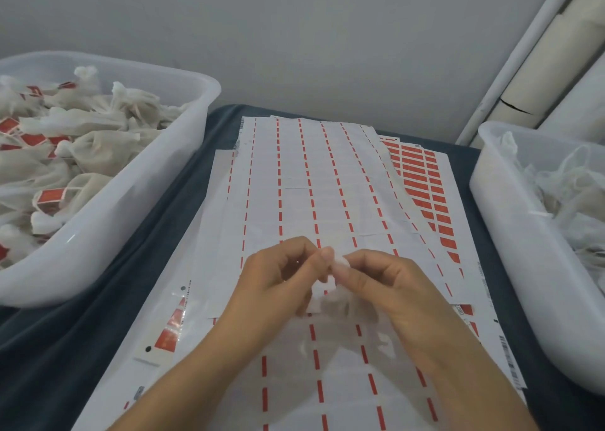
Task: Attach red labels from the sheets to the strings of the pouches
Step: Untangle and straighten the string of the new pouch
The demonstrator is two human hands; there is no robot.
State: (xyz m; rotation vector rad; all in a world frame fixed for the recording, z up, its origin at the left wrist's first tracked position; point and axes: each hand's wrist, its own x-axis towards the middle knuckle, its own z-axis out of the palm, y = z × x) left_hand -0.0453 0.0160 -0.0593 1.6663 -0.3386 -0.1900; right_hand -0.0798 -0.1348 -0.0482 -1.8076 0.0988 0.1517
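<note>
Both hands meet over the middle of the label sheets: the left hand (278,276) and the right hand (383,283) have their fingers curled inward, thumb and forefinger tips pinched together on a small whitish thing between them. What that thing is cannot be read for certain; it looks like the gathered neck or string of a pouch (340,299), whose pale mesh body seems to hang blurred just under the fingers. No red label shows in either pinch

The pouch looks very light, limp and soft, so it should sag from wherever it is held; its thin string is likely to slip or twist, and a fingertip pinch close to the neck seems the safest hold. A label would be thin, flexible and sticky on one side, best lifted by a corner and folded round the string

The sheets (314,181) lie spread on a dark cloth (137,267), most of them already stripped to red dashes, while a sheet with full red labels (422,181) lies to the right. The left tub (137,208) holds pouches with red labels on, and the right tub (510,221) holds pouches with none visible
</note>
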